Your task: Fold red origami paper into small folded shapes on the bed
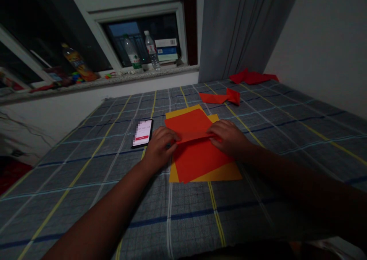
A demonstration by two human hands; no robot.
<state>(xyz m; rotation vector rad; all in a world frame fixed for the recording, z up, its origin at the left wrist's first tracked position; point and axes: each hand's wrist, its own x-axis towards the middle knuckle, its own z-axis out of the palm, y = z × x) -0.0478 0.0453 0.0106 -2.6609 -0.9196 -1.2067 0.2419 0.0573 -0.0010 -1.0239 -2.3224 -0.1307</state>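
Note:
Between my two hands is a folded strip of orange-red paper (193,136), its near edge raised a little. My left hand (161,145) pinches its left end, and my right hand (228,136) pinches the right end. Below it lie red paper sheets (200,162), on top of yellow-orange sheets (226,175) turned at a slightly different angle. A phone (142,133) with a lit screen rests just left of my left hand. Beyond the sheets sits a folded orange-red paper piece (220,97).
A plaid cloth (94,168) covers the surface. More folded red paper (254,77) lies at the far right by the grey curtain (229,31). On the windowsill (114,78) stand a green-labelled bottle (133,55), a clear bottle (151,50), an orange drink bottle (78,62) and stacked boxes (166,50).

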